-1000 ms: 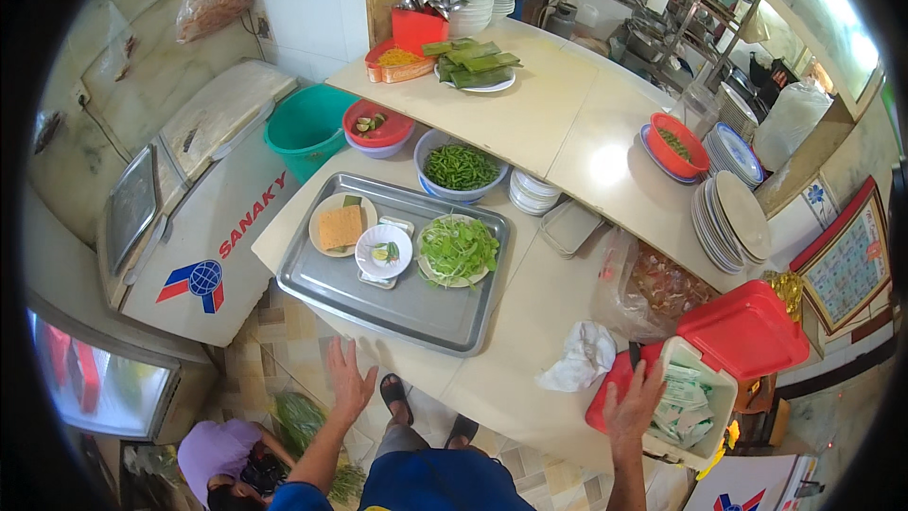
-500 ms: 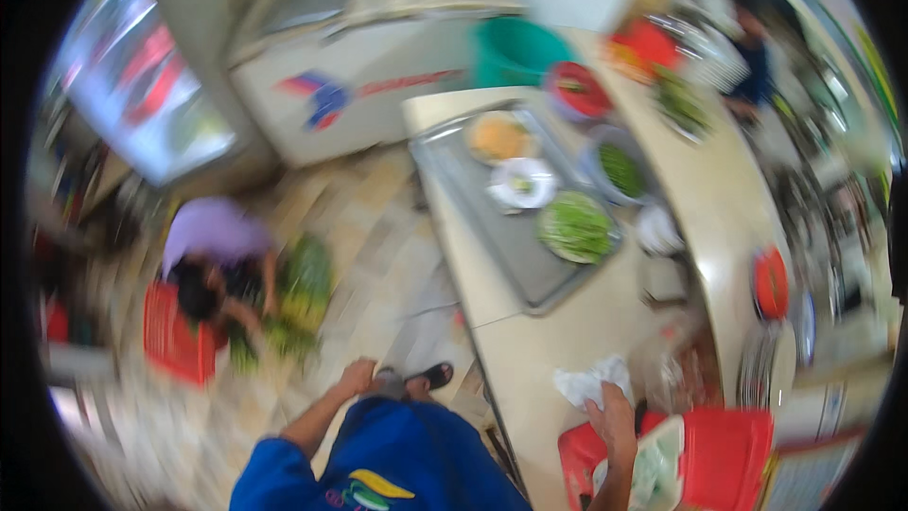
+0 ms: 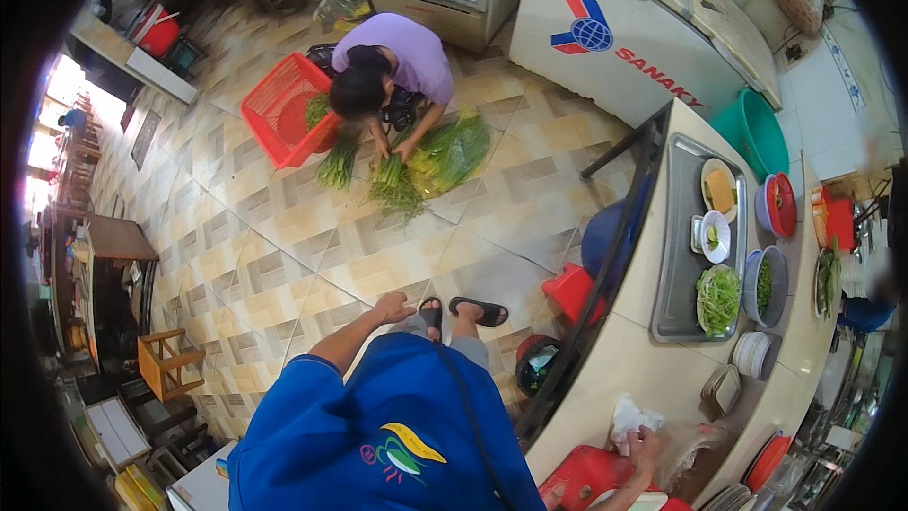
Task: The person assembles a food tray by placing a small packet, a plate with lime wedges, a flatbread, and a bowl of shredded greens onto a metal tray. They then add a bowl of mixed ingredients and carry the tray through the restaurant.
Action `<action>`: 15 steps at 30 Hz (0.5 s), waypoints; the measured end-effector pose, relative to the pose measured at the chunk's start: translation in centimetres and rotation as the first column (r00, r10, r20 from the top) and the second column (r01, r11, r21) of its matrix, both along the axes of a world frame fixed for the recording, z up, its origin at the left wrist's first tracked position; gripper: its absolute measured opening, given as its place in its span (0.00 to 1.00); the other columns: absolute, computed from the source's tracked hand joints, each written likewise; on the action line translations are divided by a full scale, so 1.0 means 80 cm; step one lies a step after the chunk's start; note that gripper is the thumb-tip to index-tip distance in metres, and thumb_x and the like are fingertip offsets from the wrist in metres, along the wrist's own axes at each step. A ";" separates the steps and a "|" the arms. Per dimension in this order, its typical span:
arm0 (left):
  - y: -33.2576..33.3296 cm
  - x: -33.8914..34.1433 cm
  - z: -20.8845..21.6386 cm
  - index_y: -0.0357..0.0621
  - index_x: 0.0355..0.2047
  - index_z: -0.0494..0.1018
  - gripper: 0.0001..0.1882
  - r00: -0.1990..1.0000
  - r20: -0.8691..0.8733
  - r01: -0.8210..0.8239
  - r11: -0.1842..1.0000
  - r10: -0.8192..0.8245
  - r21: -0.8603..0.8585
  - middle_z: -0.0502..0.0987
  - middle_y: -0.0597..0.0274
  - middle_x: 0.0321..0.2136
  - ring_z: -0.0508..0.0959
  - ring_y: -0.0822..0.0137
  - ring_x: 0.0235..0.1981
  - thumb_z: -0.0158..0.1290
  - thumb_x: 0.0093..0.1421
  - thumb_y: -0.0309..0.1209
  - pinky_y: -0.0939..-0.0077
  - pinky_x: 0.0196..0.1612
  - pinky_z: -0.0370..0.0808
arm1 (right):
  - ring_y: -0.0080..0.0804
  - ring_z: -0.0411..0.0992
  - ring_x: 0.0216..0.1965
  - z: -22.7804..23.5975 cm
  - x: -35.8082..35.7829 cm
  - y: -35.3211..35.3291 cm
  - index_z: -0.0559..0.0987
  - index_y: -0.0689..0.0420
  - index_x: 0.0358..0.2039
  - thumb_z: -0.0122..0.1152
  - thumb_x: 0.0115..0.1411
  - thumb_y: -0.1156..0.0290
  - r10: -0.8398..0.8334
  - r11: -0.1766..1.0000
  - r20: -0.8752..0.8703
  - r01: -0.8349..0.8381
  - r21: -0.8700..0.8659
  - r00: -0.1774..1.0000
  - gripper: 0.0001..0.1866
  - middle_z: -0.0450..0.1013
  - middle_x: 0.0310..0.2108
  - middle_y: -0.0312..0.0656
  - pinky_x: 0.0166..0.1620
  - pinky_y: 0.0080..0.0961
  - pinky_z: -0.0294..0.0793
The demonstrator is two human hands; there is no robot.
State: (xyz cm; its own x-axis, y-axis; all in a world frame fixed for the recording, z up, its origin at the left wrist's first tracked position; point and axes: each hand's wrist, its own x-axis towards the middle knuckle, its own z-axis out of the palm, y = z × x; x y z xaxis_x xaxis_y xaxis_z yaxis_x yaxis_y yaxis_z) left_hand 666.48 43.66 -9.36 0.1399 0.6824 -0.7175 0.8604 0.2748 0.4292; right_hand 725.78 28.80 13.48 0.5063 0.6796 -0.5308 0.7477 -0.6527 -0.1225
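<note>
My left hand (image 3: 390, 308) hangs beside my blue shirt above the tiled floor, holding nothing, its fingers loosely apart. At the near end of the counter, my right hand (image 3: 646, 449) has its fingers closed on a crumpled white cloth (image 3: 632, 418), which could also be paper. Under my right forearm lies a red plastic container (image 3: 584, 469), partly cut off by the lower edge. Close by on the right is a clear plastic bag (image 3: 689, 445). Farther up the counter, a metal tray (image 3: 679, 270) carries a plate of leafy greens (image 3: 718, 298), a small white bowl (image 3: 715, 237) and a plate with orange-brown food (image 3: 721, 191).
On the floor, a person in a purple top (image 3: 402, 47) bends over bundles of greens (image 3: 395, 185) beside a red basket (image 3: 286, 112). A white chest freezer (image 3: 615, 38) and a green tub (image 3: 752, 132) stand beyond the counter. A wooden stool (image 3: 168, 364) is at left.
The view has swung left, so the counter and tray now appear farther right and more floor shows. My right hand stays at the white cloth; my left hand still hangs at my side.
</note>
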 end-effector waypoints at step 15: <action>-0.085 -0.101 -0.005 0.30 0.40 0.73 0.32 0.979 -0.076 -0.190 0.981 0.187 -0.034 0.75 0.39 0.37 0.75 0.48 0.42 0.53 0.47 0.49 0.64 0.47 0.71 | 0.41 0.74 0.33 -0.014 0.015 -0.015 0.73 0.69 0.43 0.58 0.49 0.59 -0.032 0.996 -0.034 0.035 0.088 0.999 0.27 0.75 0.31 0.55 0.40 0.32 0.71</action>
State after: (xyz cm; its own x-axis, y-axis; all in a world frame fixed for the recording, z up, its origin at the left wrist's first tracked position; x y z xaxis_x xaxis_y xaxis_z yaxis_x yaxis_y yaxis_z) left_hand 658.43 36.89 -9.74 -0.0417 0.6611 -0.7491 0.8197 0.4513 0.3528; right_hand 727.02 27.63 12.33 0.5127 0.7077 -0.4862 0.7205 -0.6626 -0.2046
